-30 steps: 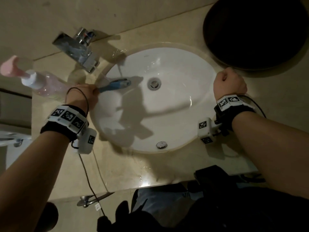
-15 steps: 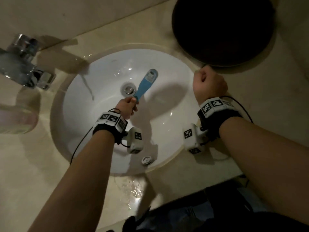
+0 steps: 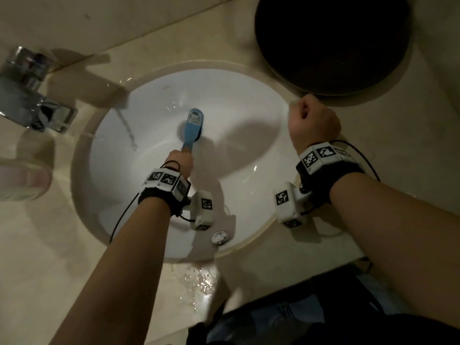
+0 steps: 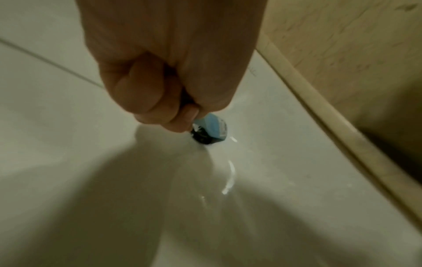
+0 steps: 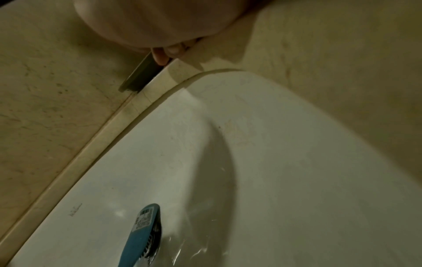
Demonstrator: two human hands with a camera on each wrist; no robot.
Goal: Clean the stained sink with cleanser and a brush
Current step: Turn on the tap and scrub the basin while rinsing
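We grip the brush (image 3: pixel 193 129) handle in our left hand (image 3: pixel 179 162), bristles on the sink (image 3: pixel 251 205) beyond it; right hand (image 3: pixel 314 120) fisted, holding nothing.

Blue brush (image 3: pixel 193 129) over white sink (image 3: pixel 249 115) drain

We see a beige marble-look countertop (image 3: pixel 410 145) running up to a plain cream wall (image 3: pixel 99 16) at a straight seam, lit dimly by warm light that throws hard shadows. We've got a chrome faucet (image 3: pixel 27 95) at far left, a blurred clear bottle (image 3: pixel 22 178) below it, and a big dark round basin (image 3: pixel 333 43) on the counter at top right. A wet patch (image 3: pixel 199 282) glints on the counter's near edge, and dark floor shows below it.
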